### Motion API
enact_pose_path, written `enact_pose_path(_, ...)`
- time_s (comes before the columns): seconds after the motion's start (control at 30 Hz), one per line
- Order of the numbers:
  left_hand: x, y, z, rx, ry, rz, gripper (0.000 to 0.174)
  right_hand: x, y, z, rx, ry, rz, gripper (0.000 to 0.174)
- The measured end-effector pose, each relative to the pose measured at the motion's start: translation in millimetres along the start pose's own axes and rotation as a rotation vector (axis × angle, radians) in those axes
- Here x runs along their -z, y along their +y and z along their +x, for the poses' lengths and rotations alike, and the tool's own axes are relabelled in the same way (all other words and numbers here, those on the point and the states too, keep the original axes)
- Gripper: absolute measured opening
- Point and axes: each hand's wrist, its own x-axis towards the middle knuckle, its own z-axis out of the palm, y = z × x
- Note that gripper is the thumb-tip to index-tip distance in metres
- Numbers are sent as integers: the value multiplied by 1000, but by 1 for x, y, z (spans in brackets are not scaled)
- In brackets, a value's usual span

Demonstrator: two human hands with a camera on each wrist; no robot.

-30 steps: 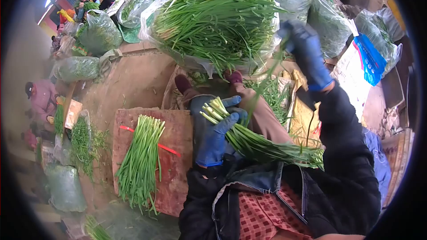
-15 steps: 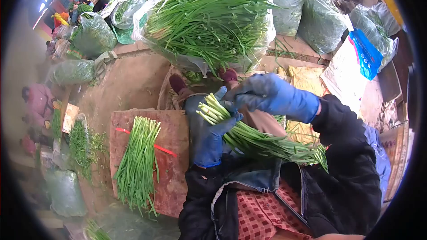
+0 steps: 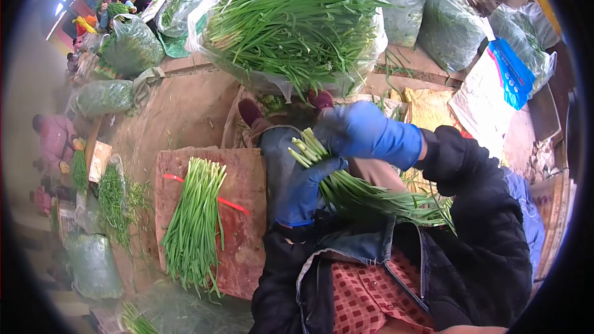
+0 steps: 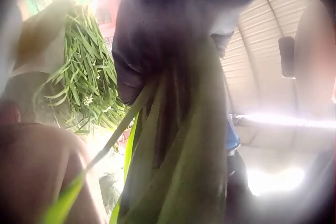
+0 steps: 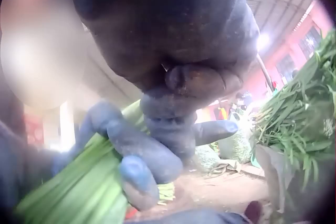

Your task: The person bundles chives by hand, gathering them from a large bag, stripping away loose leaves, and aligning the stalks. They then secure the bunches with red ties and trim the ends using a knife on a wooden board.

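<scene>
In the head view my blue-gloved left hand (image 3: 303, 190) grips a bundle of long green stalks (image 3: 377, 201), pale cut ends pointing up and left. My right hand (image 3: 371, 136), also gloved, is right against the bundle's pale-end side, its fingers curled; whether a stalk is between them is hidden. The right wrist view shows the left fingers (image 5: 139, 153) round the leaves (image 5: 84, 187), with the curled right hand (image 5: 178, 40) just above. In the left wrist view the leaves (image 4: 178, 166) hang below the dark glove (image 4: 173, 29).
Another stalk bundle (image 3: 193, 222) lies across a red tie (image 3: 234, 205) on a reddish board (image 3: 241, 253) at left. Ahead is a large heap of green stalks (image 3: 297, 31) in clear plastic. Filled bags (image 3: 448, 31) stand behind at right; other people (image 3: 55, 142) are at far left.
My right hand has come down from the upper right to the held bundle, and its fingers have curled in closer. The left hand keeps its grip, shifting slightly right.
</scene>
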Motion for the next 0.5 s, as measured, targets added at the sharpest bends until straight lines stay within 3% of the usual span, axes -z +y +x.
enact_pose_path(0.07,0,-1,2,-52,-21,-58,44,15,16,-5,-132,161,298,12)
enact_pose_path(0.1,1,-1,3,-64,-56,-63,45,36,14,-7,-507,140,594,10)
enact_pose_path(0.13,3,-1,3,-76,-91,-69,45,53,14,-6,-511,314,525,11)
enact_pose_path(0.17,6,-2,4,-77,-93,-72,45,76,19,-9,-536,330,289,11)
enact_pose_path(0.2,9,-5,4,-81,-71,-59,47,84,47,-18,-536,452,452,11)
enact_pose_path(0.23,11,-7,4,-86,-50,-47,49,98,64,-26,-412,566,183,12)
enact_pose_path(0.3,12,-6,5,-122,-53,-10,46,128,100,-43,-383,679,-144,11)
enact_pose_path(0.37,10,-4,4,-106,-19,38,43,145,113,-55,-482,494,-532,15)
enact_pose_path(0.43,4,-1,0,-85,-16,30,40,123,119,-66,-348,-287,-744,22)
enact_pose_path(0.5,-4,1,1,-55,-53,55,39,99,59,-57,-242,-485,-233,30)
